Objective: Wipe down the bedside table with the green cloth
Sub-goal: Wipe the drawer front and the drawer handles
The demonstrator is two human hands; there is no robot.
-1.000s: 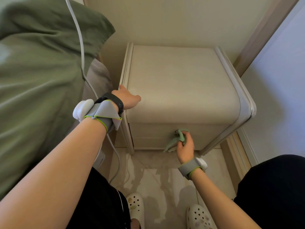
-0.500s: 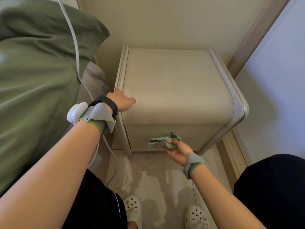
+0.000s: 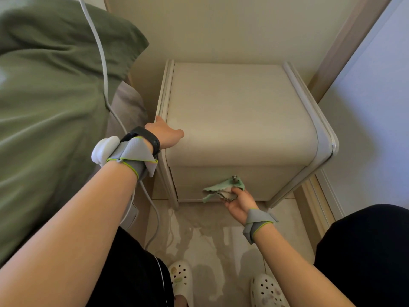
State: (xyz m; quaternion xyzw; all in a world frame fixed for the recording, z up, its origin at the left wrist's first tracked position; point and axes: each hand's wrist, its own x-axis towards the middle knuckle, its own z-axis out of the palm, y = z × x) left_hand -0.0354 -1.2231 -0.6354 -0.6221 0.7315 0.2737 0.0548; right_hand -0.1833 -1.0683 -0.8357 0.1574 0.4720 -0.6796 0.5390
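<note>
Since a second ago, the right hand (image 3: 240,201) has turned palm up, its fingers pinching the green cloth (image 3: 223,188) against the drawer front, under a small knob (image 3: 234,177). Left hand (image 3: 164,132) rests on the table's (image 3: 239,120) near left top corner, thumb spread, fingers hidden past the edge.

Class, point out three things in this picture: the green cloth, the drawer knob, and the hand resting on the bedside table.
green cloth (image 3: 218,187), head view, on its spread middle fold.
drawer knob (image 3: 234,177), head view, on its metal tip.
left hand (image 3: 166,132), head view, on the back of the hand.
</note>
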